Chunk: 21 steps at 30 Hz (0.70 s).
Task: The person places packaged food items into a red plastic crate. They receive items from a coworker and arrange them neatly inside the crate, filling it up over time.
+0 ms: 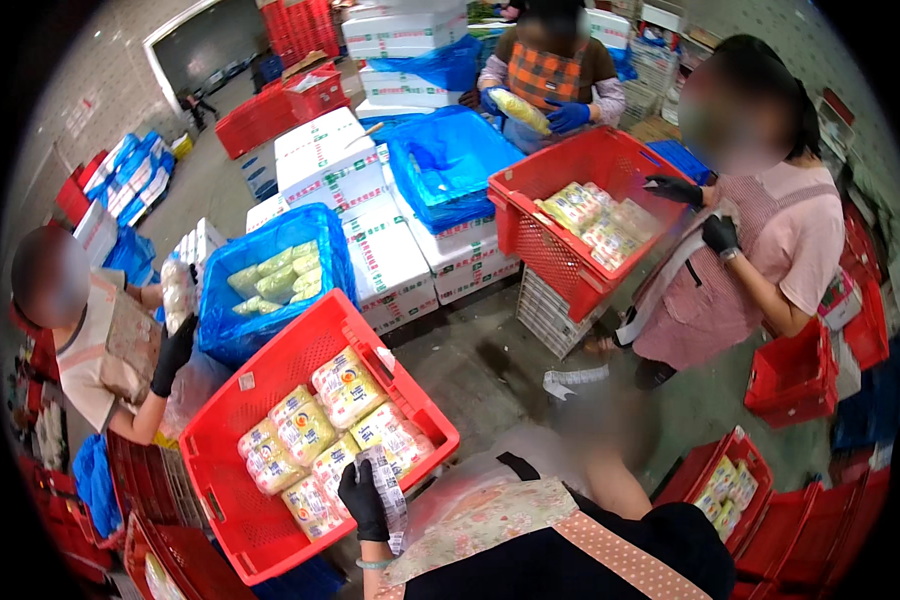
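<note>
My left hand (364, 500), in a black glove, holds a strip of printed labels (388, 491) over the near right edge of a red plastic crate (292, 349). The strip hangs down beside the crate. Inside lie several plastic-wrapped packs (302, 424) with yellowish contents and coloured print. My right forearm (616, 484) reaches forward from a dark sleeve; a blur covers my right hand (606, 424), so its fingers cannot be made out. Just beyond the blur, another pale label strip (576, 379) shows above the floor. A floral apron (487, 517) covers my front.
Beyond the crate stands a blue-lined bin (277, 217) with yellowish packs, beside stacked white cartons (390, 266). Co-workers stand left (109, 337), far centre (551, 82) and right (757, 255). Another red crate (544, 251) holds packs on the right; more crates (791, 375) stand at lower right.
</note>
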Motion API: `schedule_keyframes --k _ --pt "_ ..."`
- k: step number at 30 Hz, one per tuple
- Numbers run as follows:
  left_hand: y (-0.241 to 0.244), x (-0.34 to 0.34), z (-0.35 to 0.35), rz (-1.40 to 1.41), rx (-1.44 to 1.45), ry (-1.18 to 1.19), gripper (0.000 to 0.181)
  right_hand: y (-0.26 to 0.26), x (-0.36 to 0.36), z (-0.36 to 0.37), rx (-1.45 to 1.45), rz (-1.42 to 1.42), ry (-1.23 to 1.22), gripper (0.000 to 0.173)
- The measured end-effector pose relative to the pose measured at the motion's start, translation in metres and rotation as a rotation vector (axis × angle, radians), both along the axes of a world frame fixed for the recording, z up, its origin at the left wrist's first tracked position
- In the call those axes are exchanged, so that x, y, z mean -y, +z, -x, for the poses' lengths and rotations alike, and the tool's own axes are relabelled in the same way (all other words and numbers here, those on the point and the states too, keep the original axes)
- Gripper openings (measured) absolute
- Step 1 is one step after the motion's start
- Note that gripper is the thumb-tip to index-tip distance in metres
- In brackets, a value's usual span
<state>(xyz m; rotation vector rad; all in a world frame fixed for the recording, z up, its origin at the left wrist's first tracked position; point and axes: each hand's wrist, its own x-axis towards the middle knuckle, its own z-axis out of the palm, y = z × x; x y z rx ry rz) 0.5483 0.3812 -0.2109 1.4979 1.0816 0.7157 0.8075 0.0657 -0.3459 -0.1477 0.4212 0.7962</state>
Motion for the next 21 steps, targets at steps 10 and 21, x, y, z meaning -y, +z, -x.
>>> schedule_keyframes --k 10,21 --pt "0.016 0.008 -0.004 0.01 0.015 -0.03 0.017 0.061 -0.027 0.037 -0.228 0.414 -0.083 0.013" --pt "0.003 0.003 0.001 -0.032 0.084 -0.093 0.016 0.026 -0.047 0.052 -0.335 0.381 0.147 0.012"
